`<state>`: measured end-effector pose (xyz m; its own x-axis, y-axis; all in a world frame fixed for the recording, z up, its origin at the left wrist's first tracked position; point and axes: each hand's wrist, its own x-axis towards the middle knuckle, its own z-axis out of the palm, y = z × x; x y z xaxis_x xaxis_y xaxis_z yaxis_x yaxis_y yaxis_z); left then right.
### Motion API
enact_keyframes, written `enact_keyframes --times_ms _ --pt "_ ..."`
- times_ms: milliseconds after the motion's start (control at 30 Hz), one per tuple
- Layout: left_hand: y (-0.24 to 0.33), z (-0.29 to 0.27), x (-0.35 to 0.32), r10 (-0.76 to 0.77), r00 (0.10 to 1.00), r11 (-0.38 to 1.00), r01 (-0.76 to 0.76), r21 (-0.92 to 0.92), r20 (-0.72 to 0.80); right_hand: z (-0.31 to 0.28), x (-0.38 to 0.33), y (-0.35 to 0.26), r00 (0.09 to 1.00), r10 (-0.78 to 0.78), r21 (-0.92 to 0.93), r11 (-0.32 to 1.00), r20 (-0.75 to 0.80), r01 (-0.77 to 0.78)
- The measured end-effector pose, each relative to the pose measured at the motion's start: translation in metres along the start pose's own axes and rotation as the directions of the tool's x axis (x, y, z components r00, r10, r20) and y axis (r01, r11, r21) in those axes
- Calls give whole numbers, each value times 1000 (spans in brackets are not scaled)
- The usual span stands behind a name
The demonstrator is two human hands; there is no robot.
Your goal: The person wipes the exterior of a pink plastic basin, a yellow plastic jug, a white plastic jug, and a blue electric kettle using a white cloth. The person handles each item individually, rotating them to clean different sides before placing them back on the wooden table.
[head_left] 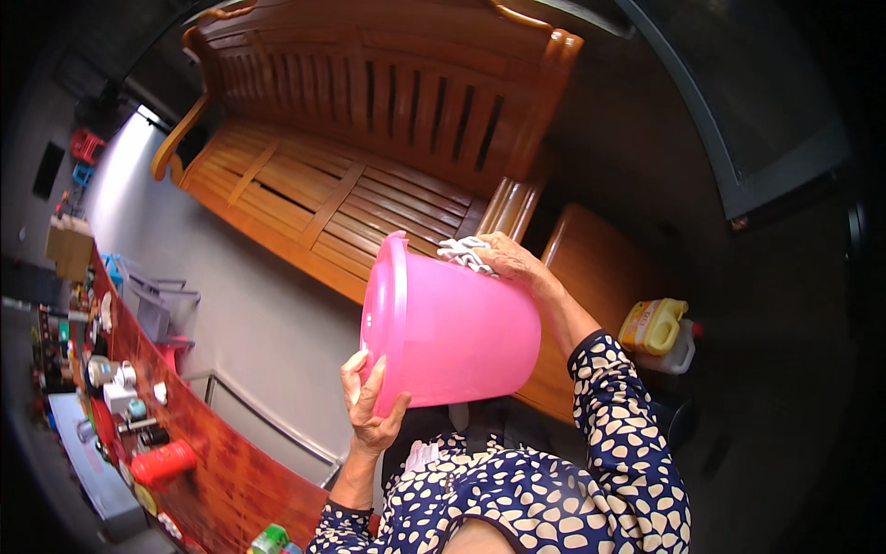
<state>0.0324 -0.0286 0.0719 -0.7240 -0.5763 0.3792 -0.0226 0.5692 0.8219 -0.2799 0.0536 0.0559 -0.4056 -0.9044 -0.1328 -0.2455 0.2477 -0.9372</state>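
Note:
A pink plastic bucket is held up on its side in front of me, its mouth turned to the left. My left hand grips the rim at its lower left, fingers hooked over the edge. At the bucket's upper side, my right hand presses a bunched white-and-grey striped cloth against the outer wall. The inside of the bucket is mostly hidden from this view.
A slatted wooden bench stands beyond the bucket, with a wooden side table at its right. Yellow jug and a whitish jug sit at right. A long reddish table at left carries a red canister and clutter.

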Motion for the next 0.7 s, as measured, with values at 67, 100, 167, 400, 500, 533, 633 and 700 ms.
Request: enact_keyframes --times_ms 67,100,167,400,500,533,633,700 --pt "-3 -2 8 37 997 999 -36 -15 69 6 -1 0 968 252 269 931 17 -247" --pt "-4 -2 12 54 993 998 -52 -23 101 5 -4 -4 988 154 348 928 -25 -136" --pt "0 -1 21 106 984 994 -106 -8 142 7 0 -14 994 67 361 932 -83 -33" --pt "-6 -16 32 -19 988 968 56 -243 151 -3 -14 -2 970 221 645 728 99 -232" --pt "-17 -21 22 -204 969 894 243 -376 142 6 -25 22 969 223 677 697 106 -234" --pt "-23 -20 18 -235 962 883 270 -384 136 6 -29 28 966 235 685 688 104 -241" --pt "-31 -19 20 -295 943 832 332 -444 153 5 -43 43 954 292 708 659 71 -254" --pt "-33 -16 26 -358 920 784 389 -484 160 -2 -58 50 938 344 724 638 38 -263"
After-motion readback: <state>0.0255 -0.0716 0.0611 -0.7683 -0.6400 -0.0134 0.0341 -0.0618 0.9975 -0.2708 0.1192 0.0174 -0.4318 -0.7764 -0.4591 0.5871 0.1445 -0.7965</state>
